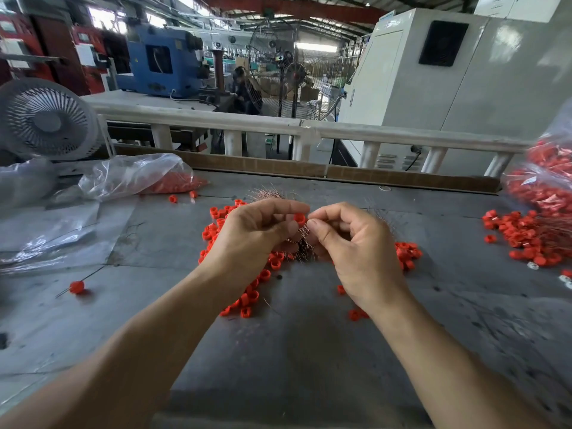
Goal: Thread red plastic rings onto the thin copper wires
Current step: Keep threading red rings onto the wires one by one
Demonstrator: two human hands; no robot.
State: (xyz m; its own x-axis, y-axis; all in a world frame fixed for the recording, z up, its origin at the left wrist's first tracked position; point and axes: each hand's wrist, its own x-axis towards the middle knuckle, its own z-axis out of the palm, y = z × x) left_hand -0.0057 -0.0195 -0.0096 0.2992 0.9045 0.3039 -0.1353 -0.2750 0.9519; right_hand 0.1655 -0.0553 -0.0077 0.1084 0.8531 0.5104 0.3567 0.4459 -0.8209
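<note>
Above the loose ring pile (247,292), left hand (247,239) pinches a red ring (299,218); right hand (349,243) pinches what appears a copper wire, apparently mid-threading; aligning the tip comes next.

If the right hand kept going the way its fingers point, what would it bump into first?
Probably the red ring pinched in the left hand; the right hand points left at it, almost touching.

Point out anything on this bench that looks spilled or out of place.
Loose red rings lie scattered across the table under the hands, not contained. A few strays have rolled out by the open plastic bag. One threaded ring sits alone at the left, apart from the finished pile.
</note>
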